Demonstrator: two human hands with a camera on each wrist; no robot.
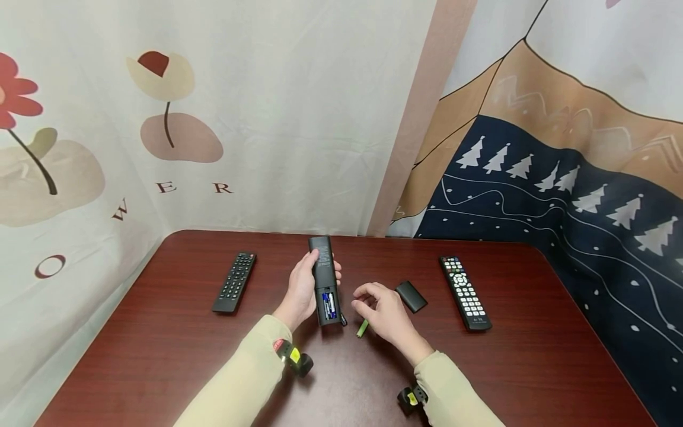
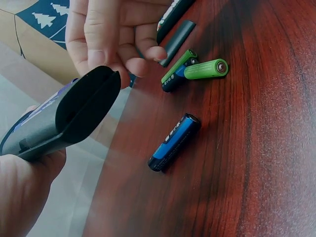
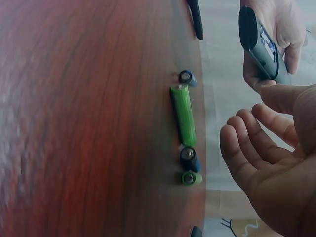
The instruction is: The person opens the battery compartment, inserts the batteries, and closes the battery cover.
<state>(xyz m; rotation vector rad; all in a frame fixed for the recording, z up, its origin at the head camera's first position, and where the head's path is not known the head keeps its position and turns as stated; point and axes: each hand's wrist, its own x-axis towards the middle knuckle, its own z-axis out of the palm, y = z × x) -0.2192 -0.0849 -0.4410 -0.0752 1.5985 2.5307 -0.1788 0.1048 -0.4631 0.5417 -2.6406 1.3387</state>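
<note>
My left hand (image 1: 302, 290) grips a dark remote control (image 1: 324, 273) above the table, its back facing up. The battery compartment is uncovered, and blue-and-silver batteries (image 1: 328, 305) lie inside it. To the right of it hovers my right hand (image 1: 385, 314), fingers loosely bent, with nothing between them in the right wrist view. Below the hands, loose batteries lie on the table: a blue battery (image 2: 175, 142) by itself, then a green battery (image 2: 206, 69) touching a second blue battery (image 2: 179, 76), with another green battery (image 2: 181, 63) beside them. The right hand hides part of this group in the head view.
A small black battery cover (image 1: 411, 296) lies just beyond the right hand. One black remote (image 1: 235, 283) rests at the table's left, and another with white buttons (image 1: 465, 293) at the right. Printed curtains (image 1: 299, 118) hang behind the brown table (image 1: 160, 356).
</note>
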